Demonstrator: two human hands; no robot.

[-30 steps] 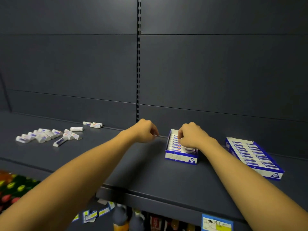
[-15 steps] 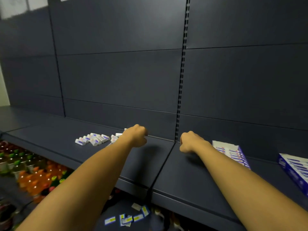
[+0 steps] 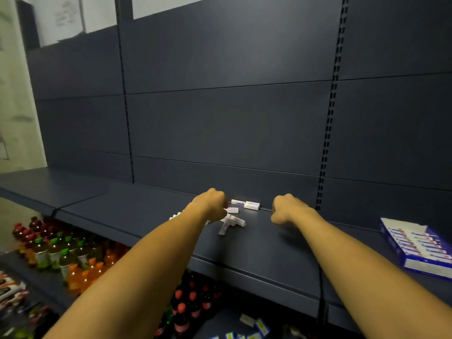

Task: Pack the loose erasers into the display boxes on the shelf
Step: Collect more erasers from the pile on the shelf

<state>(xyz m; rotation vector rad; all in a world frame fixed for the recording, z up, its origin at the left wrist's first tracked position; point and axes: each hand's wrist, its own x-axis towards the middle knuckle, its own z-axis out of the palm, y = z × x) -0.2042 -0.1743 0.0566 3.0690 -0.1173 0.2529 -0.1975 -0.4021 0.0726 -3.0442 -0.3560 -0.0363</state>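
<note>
White loose erasers (image 3: 233, 220) lie scattered on the shelf (image 3: 256, 250) under the left hand (image 3: 210, 204), whose curled fingers hide any hold; the right hand (image 3: 285, 209) is fisted, apparently empty. Gathering step: next, carry erasers right to the display box (image 3: 415, 245).

A dark shelf (image 3: 244, 253) is carrying the items in front of me. Loose erasers (image 3: 232, 222) are lying scattered near its back edge, two more (image 3: 245, 205) against the rear panel, and a filled display box (image 3: 418, 245) is sitting at right.
</note>
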